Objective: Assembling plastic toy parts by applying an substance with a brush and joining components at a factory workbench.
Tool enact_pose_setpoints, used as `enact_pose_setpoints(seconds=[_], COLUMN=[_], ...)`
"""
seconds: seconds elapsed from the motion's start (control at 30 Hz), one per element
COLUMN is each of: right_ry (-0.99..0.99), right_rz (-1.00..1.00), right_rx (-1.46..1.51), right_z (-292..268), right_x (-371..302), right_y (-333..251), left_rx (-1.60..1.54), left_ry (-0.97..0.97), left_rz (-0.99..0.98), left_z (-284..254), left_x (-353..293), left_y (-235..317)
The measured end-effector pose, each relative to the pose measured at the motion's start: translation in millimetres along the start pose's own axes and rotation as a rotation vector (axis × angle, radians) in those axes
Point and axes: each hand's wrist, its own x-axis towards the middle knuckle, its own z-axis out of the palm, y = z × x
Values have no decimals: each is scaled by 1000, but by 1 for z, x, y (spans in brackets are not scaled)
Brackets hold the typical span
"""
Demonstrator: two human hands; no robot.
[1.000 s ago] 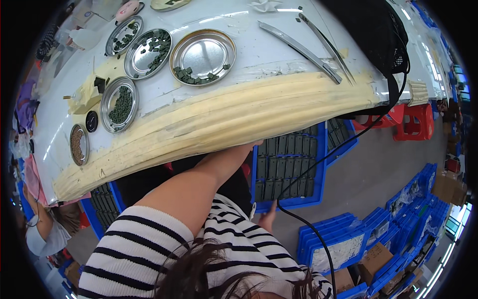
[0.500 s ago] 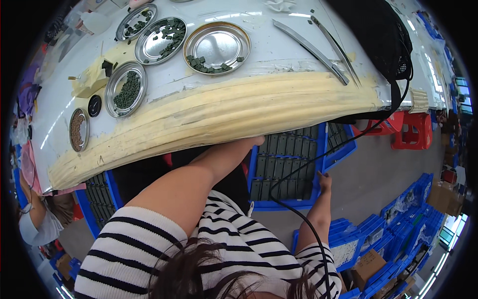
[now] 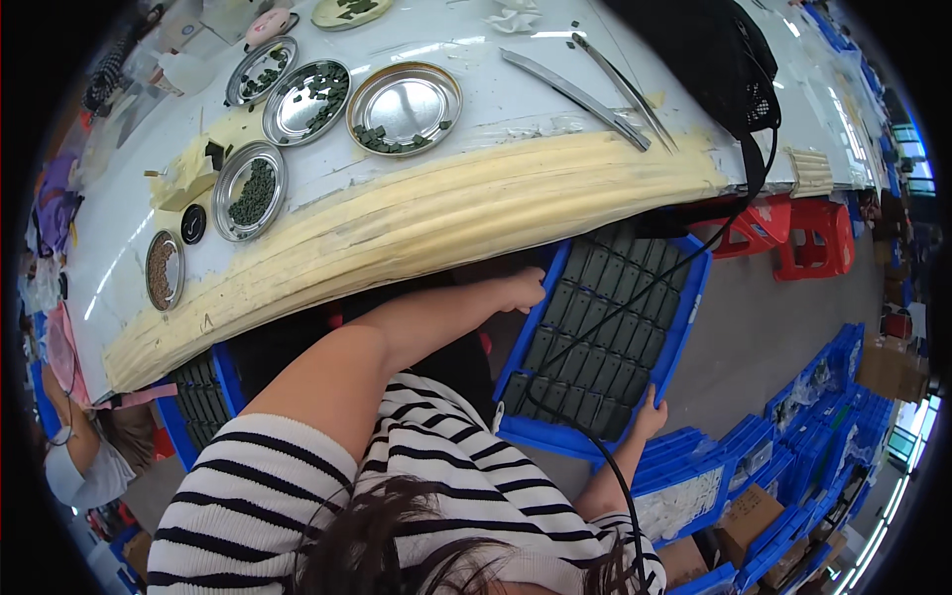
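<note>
Below the table edge (image 3: 416, 228): I see the blue crate (image 3: 545, 433), slanted, its far end partly hidden.
Crate filling: dark cases (image 3: 640, 339) fill it in rows; I judge packing done.
Crate placing: unfinished, I judge, with both hands at its sides.
Left hand (image 3: 524, 290): fingers curled at the left rim; I can't tell if they grip.
Right hand (image 3: 650, 416): fingers against the right wall, grip hidden from me.
Tweezers (image 3: 575, 96): lying unused.

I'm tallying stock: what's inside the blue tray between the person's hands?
Rows of dark rectangular pieces; a black cable crosses above some. They cover the floor of the blue tray, and the table edge hides its far end.
</note>
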Motion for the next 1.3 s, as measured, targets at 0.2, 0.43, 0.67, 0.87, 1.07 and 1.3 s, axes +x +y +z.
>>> enact_pose_setpoints(seconds=[0.2,0.43,0.67,0.87,1.07,1.3], right_ry=[204,145,147,279,260,160], right_rz=[19,148,83,32,-42,38], right_rx=[-151,-94,63,-73,65,-137], right_z=[-88,-187,-264,-299,-325,-393], right_x=[-7,-28,-31,11,28,71], right_y=[56,101,63,64,-21,-6], left_rx=[-533,-774,-667,-713,-704,-708], left_ry=[-167,-598,-892,-979,-941,-985], left_rz=[-67,-61,165,335,403,470], left_z=[50,83,85,87,76,93], left_x=[-41,-99,-135,-153,-180,-198], left_y=[34,68,121,170,194,204])
